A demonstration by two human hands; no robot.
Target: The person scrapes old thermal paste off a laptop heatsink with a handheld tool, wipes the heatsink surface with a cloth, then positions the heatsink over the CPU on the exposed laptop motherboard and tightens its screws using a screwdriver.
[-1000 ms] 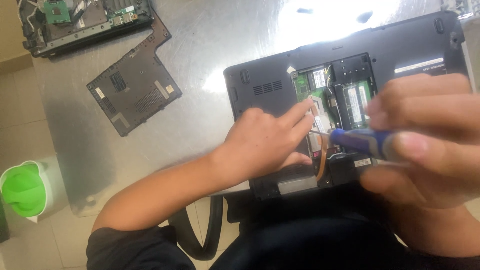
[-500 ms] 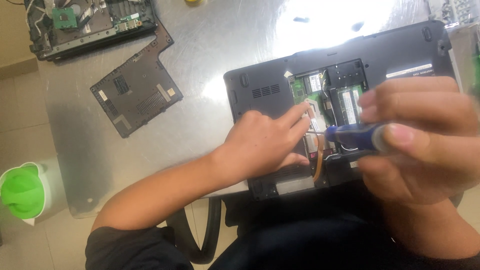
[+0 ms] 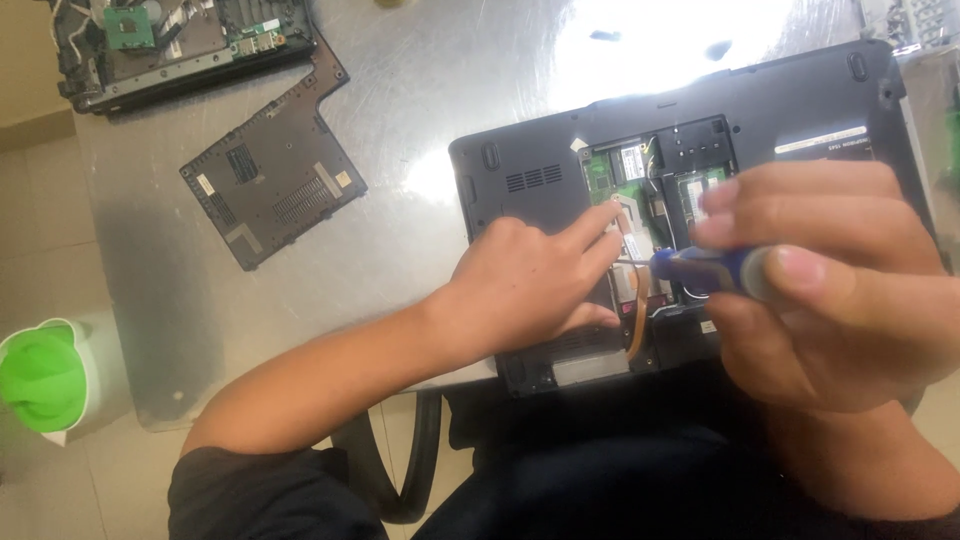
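Note:
A black laptop lies bottom-up on a shiny metal table, its underside bay open and showing green circuit boards. My left hand rests on the laptop at the bay's edge, fingers stretched toward the metal shaft of a screwdriver. My right hand, close to the camera, grips the blue-handled screwdriver, whose tip points left into the open bay next to my left fingertips.
A removed black bottom cover panel lies on the table to the left. Another opened laptop chassis with exposed boards sits at the back left corner. A green-and-white container stands on the floor at left.
The view has shifted slightly; my right hand with the screwdriver sits a little lower and closer. My left hand stays at the bay's edge.

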